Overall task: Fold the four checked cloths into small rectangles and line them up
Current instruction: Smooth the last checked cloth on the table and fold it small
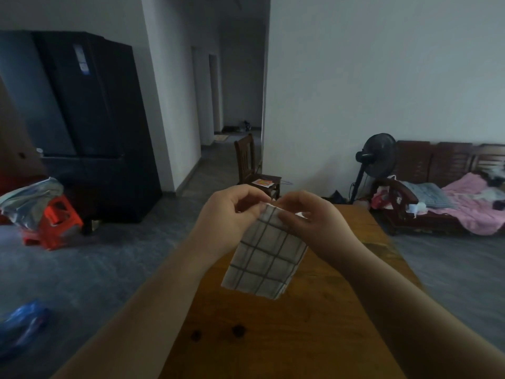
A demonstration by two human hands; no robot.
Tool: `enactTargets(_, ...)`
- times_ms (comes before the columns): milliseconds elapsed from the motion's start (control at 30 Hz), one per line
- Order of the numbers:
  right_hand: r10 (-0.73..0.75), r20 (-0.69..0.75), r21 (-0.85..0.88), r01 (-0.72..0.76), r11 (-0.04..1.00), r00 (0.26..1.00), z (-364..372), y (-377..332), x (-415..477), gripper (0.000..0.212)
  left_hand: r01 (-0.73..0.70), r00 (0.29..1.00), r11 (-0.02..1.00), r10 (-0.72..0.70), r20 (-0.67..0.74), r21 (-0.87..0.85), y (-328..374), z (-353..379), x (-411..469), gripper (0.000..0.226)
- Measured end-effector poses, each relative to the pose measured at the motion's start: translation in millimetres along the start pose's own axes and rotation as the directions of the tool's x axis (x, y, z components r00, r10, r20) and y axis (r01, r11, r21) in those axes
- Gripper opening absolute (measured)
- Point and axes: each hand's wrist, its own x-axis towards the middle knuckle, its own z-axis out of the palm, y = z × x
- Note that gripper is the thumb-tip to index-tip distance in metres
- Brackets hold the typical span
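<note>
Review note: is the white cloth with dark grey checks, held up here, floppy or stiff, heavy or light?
Probably floppy: the white checked cloth hangs from its top edge, pinched by the left hand and right hand. Likely light: fingertip pinches alone carry it above the wooden table.

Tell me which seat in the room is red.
The plastic stool at far left; the chair and bench are dark wood.

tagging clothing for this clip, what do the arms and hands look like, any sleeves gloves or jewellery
The left arm and right arm are bare to the frame's edge, no sleeve in view. The left hand and right hand are ungloved, with no watch, bracelet or ring visible; the picture is dim and blurred, so a thin ring could be missed.
</note>
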Motion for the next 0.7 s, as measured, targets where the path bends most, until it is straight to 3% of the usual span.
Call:
enactTargets(267, 0.014, -0.021, 0.051, -0.013, 0.999, 1.000, -1.5, -5.7, -2.3, 0.008, 0.102, 0.994, 0.982, -0.105, -0.009, -0.160, -0.2, 0.1, -1.5, 0.014)
enactTargets(467, 0.030, -0.014, 0.018, -0.030, 0.999, 0.999, 0.3, -5.3, -2.6, 0.009, 0.151, 0.988, 0.985, -0.153, -0.014, -0.080, -7.8, 2.7, -0.7, 0.008)
enactTargets(700, -0.003, 0.029, -0.145, 0.007, 0.989, 1.000, -0.9, -7.4, -3.8, 0.008, 0.169, 0.985, 0.976, -0.172, -0.012, -0.136, -9.6, 12.7, 1.7, 0.005)
